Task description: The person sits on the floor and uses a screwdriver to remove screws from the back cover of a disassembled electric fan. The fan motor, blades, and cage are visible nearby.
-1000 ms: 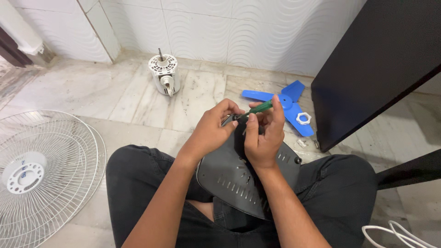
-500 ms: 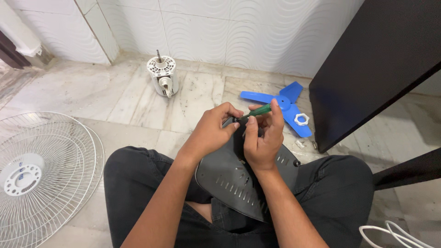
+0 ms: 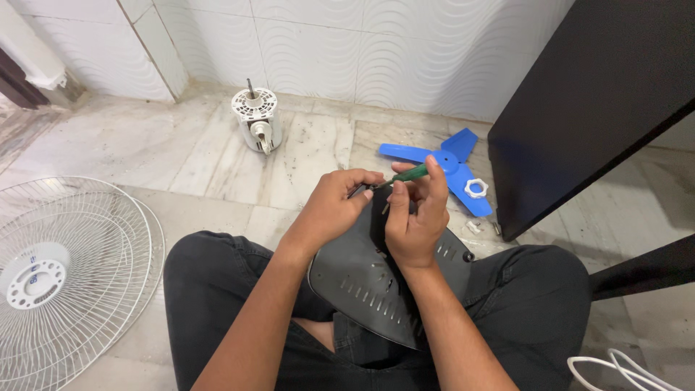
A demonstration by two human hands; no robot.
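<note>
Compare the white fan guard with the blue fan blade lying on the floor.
The white fan guard is an open wire grille; the blue fan blade is solid plastic. The guard lies at the person's left, partly cut off by the frame; the blade lies ahead to the right, beside a dark cabinet. The guard looks far bigger. A white ring nut rests on the blade. Both lie flat on the marble floor.

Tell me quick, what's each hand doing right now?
Left hand: fingers closed at the screwdriver's tip.
Right hand: fingers closed on the green screwdriver.
</note>
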